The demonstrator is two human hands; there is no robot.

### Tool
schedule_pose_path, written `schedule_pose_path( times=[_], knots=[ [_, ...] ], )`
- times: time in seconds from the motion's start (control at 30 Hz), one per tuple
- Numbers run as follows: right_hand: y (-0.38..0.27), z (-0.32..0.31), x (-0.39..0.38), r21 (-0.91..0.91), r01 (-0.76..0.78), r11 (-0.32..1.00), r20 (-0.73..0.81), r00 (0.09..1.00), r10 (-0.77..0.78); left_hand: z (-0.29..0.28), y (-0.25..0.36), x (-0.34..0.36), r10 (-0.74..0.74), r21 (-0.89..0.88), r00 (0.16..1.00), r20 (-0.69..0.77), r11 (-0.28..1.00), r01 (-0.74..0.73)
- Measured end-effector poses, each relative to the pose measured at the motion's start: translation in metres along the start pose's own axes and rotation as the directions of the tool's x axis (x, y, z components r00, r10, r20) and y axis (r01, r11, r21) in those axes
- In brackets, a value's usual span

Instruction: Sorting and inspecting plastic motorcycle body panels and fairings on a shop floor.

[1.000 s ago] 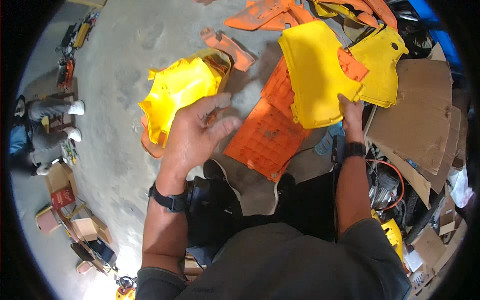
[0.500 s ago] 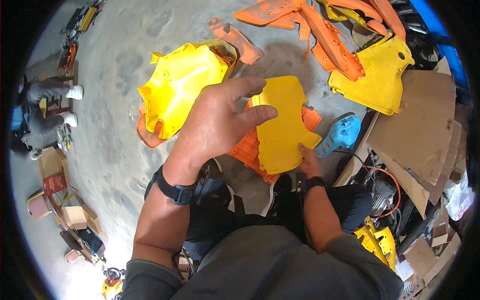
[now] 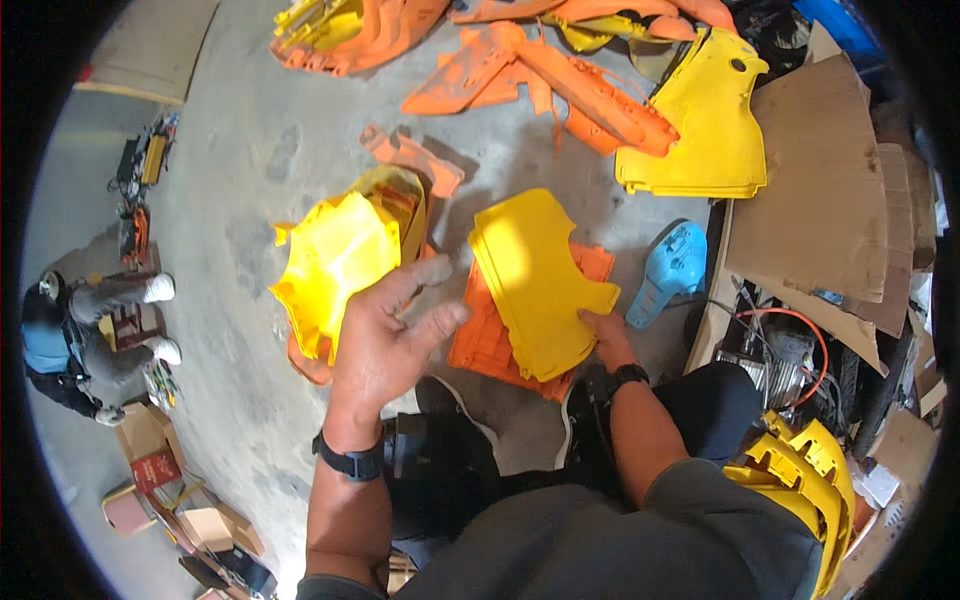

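Observation:
My right hand (image 3: pixel 610 340) grips a flat yellow plastic panel (image 3: pixel 535 280) by its lower right edge, thumb on top. The panel has a curved cutout on its right side and is held above an orange plastic panel (image 3: pixel 480 345) between my feet. My left hand (image 3: pixel 385 345) is raised, fingers and thumb apart, with nothing in it. Just beyond that hand stands a large shaped yellow plastic cover (image 3: pixel 345 245), partly hidden by it. Under the cover, part of an orange piece (image 3: pixel 310 365) shows.
Orange plastic panels (image 3: pixel 600 100) and a yellow panel (image 3: pixel 700 120) lie ahead. A blue piece (image 3: pixel 672 265) rests to the right, near cardboard sheets (image 3: pixel 820 180). Yellow parts (image 3: pixel 800 480) are beside my right side. Another person (image 3: pixel 75 330) sits at the far left.
The view has shifted, showing more of the floor ahead. My left hand has drawn back from over the yellow panel toward the left. My right hand still holds the panel's edge.

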State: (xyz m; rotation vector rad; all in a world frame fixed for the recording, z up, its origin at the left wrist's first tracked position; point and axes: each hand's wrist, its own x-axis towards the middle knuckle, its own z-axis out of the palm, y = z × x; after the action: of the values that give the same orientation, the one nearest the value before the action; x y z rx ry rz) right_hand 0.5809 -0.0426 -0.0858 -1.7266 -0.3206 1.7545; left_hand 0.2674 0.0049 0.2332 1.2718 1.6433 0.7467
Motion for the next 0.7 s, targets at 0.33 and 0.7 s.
schedule_pose_path(
  times=[0.33,0.7],
  knots=[
    [-0.022,0.006,0.008,-0.067,-0.074,0.995,0.025,0.997,0.076,0.003,0.003,0.003,0.005,-0.033,1.0,-0.004,0.999,-0.005],
    [-0.046,0.008,0.016,0.247,0.006,0.969,0.132,0.99,-0.04,-0.001,0.002,0.005,0.029,0.037,1.0,-0.002,0.999,-0.029]
  ],
)
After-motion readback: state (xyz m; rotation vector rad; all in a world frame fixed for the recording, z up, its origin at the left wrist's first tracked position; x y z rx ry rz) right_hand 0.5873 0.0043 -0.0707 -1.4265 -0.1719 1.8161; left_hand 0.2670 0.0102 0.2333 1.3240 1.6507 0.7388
